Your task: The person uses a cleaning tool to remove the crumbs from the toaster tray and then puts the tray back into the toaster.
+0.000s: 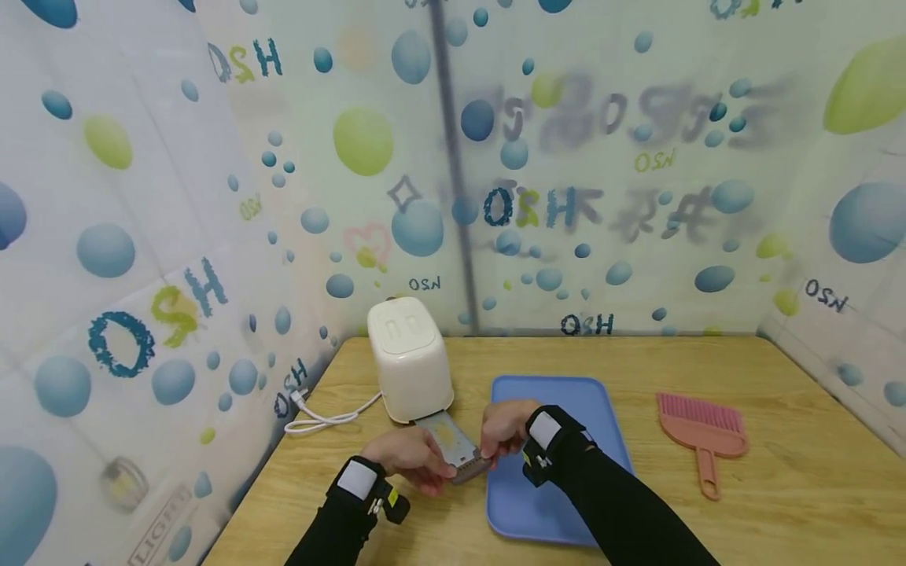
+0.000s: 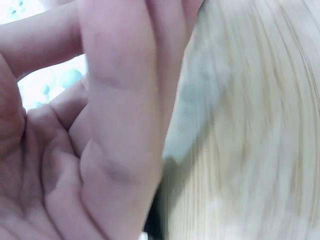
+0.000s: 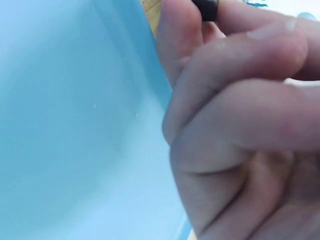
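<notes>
A cream toaster (image 1: 410, 358) stands upright at the back left of the wooden table. From its lower front edge a flat grey crumb tray (image 1: 447, 436) with a brown front edge sticks out; whether its far end is still inside is hidden. At the tray's left front corner, my left hand (image 1: 406, 457) pinches the edge. The right hand (image 1: 506, 424) pinches the right end, above the blue tray's left rim. Curled right fingers (image 3: 235, 115) hold a small dark end of the crumb tray (image 3: 206, 9) in the right wrist view. Left fingers (image 2: 120, 100) hide their grip in the left wrist view.
A blue plastic tray (image 1: 524, 503) lies right of the toaster. Farther right are a pink dustpan and brush set (image 1: 704, 432). A white power cord (image 1: 333, 420) is coiled left of the toaster. Patterned curtains (image 1: 602, 314) hang behind and beside the table (image 1: 800, 487).
</notes>
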A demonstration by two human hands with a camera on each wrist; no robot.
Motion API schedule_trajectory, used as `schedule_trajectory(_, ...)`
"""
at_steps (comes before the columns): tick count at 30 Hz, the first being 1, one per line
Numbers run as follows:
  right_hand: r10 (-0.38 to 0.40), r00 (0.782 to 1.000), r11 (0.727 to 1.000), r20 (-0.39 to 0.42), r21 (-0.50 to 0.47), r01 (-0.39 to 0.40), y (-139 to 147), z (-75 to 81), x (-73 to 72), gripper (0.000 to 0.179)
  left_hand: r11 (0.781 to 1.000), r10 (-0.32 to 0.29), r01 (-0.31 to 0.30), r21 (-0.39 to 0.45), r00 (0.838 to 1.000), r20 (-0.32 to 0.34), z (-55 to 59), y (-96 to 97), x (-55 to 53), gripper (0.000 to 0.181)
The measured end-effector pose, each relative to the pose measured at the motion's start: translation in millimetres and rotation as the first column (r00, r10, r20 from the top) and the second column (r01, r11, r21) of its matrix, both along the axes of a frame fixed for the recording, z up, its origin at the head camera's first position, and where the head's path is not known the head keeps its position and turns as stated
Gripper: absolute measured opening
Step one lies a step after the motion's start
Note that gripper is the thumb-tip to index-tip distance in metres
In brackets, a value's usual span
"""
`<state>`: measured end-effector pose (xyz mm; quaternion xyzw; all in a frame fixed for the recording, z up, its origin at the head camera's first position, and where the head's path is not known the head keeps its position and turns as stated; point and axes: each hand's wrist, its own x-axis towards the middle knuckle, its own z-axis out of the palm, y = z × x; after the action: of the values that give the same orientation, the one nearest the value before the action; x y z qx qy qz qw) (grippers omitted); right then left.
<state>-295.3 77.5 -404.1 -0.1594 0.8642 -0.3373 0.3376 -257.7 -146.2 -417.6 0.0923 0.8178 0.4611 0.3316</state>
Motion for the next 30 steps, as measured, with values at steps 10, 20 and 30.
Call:
schedule_trajectory(10, 0.067, 0.995, 0.998, 0.07, 0.003, -0.067, 17.3, 6.0, 0.1, 0.015, 0.998, 0.005, -0.007, 0.065, 1.0, 0.021, 0.1, 14.6, 10.1, 0.018)
schedule_trajectory(20, 0.006, 0.999, 1.0, 0.048, -0.025, -0.005, 36.0, 6.6, 4.6, 0.012, 0.992, 0.039, -0.033, 0.125, 0.998, -0.049, 1.9, 29.2, 8.9, 0.014)
schedule_trajectory(30, -0.193, 0.981, 0.972, 0.023, -0.135, 0.194, 50.4, 3.8, 3.8, 0.013, 0.975, 0.155, -0.134, 0.175, 0.981, -0.114, 2.7, 42.1, -7.0, 0.019)
